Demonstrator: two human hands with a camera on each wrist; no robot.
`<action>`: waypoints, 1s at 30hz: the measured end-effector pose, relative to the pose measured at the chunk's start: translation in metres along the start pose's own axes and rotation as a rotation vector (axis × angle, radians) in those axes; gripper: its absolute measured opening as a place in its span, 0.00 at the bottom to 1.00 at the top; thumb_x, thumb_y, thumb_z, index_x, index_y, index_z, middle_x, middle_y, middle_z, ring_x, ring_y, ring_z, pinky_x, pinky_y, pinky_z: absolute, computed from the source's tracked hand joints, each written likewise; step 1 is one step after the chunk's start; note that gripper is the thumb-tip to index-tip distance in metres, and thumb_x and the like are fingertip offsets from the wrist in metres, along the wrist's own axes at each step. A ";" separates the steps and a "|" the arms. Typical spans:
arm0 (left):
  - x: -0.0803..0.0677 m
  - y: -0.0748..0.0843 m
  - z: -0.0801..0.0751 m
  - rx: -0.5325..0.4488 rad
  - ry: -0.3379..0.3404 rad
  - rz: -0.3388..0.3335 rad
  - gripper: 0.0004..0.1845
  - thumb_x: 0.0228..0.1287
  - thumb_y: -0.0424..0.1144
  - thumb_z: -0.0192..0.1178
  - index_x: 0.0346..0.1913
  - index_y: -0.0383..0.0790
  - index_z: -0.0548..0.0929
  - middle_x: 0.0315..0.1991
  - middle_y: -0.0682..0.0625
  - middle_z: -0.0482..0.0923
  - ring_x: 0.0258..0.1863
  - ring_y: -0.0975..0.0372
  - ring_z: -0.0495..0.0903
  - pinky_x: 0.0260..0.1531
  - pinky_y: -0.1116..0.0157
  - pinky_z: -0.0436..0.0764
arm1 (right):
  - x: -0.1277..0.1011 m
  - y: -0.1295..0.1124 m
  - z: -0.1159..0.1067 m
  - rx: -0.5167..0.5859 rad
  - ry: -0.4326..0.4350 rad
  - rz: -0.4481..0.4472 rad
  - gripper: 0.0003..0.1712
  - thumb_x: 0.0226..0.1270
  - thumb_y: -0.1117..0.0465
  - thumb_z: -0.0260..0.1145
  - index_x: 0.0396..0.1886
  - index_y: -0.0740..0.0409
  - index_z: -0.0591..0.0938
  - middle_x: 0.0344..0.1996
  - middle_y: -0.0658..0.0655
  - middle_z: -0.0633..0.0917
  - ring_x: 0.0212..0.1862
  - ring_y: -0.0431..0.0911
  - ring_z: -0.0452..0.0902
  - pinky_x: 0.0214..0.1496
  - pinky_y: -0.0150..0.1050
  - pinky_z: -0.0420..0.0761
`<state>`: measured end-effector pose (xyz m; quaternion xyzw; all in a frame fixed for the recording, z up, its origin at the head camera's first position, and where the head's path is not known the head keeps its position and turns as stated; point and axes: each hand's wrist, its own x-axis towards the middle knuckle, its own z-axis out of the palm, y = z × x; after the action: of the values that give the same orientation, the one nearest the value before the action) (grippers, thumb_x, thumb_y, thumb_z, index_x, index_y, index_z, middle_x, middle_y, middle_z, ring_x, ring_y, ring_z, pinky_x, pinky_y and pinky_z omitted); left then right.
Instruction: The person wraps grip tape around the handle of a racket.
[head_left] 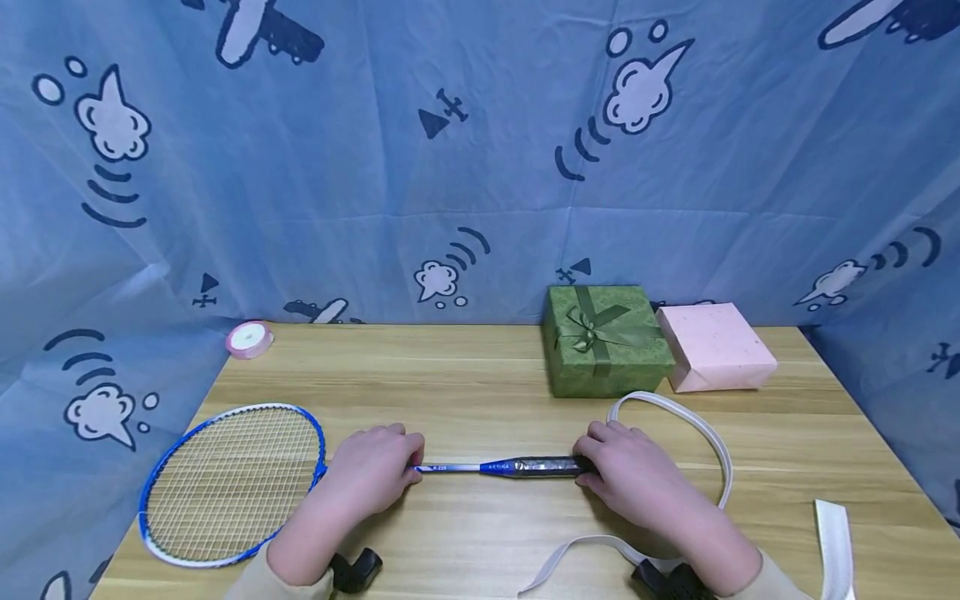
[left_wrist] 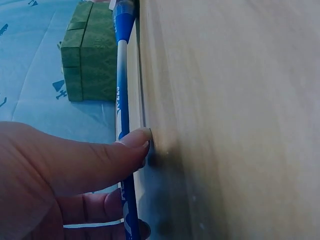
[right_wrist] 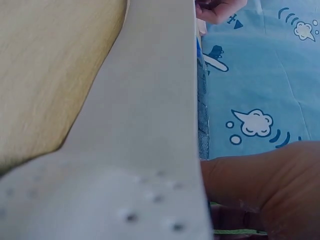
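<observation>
Both forearms are reaching toward 12 o'clock, the left hand (head_left: 372,471) and right hand (head_left: 632,473) lying palm-down, fingers curling.

blue racket (head_left: 300,475) flat on table, white tape (head_left: 697,433) alongside

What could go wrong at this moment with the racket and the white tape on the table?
The loose white grip tape loops around the right hand, so it might twist or catch under the wrist. The left hand holds only the thin racket shaft, so the racket could roll. The green gift box stands close and might be bumped.
</observation>
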<state>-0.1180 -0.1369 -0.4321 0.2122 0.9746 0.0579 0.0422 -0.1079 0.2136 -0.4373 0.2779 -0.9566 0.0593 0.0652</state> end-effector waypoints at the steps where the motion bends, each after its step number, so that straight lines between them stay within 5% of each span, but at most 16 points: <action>1: 0.000 0.000 0.000 0.000 0.000 0.002 0.15 0.58 0.47 0.77 0.28 0.55 0.77 0.26 0.59 0.71 0.27 0.63 0.73 0.29 0.59 0.74 | 0.000 0.000 0.000 -0.001 0.001 -0.001 0.15 0.52 0.56 0.83 0.35 0.47 0.85 0.31 0.42 0.76 0.36 0.41 0.74 0.37 0.43 0.76; 24: 0.007 0.002 -0.010 0.001 0.122 0.039 0.12 0.60 0.46 0.76 0.30 0.56 0.80 0.27 0.63 0.71 0.28 0.66 0.71 0.24 0.66 0.71 | -0.007 0.005 -0.014 -0.010 0.080 -0.003 0.13 0.54 0.56 0.83 0.36 0.46 0.86 0.31 0.40 0.76 0.35 0.40 0.74 0.35 0.40 0.78; 30: -0.003 0.000 -0.023 -0.010 0.154 0.007 0.12 0.59 0.45 0.77 0.29 0.55 0.80 0.26 0.64 0.69 0.27 0.67 0.69 0.23 0.67 0.70 | 0.002 0.001 -0.022 -0.018 0.097 -0.018 0.13 0.56 0.55 0.82 0.37 0.48 0.86 0.31 0.42 0.77 0.35 0.40 0.74 0.37 0.40 0.78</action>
<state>-0.1177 -0.1399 -0.4096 0.2101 0.9739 0.0791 -0.0320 -0.1084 0.2163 -0.4156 0.2829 -0.9502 0.0635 0.1144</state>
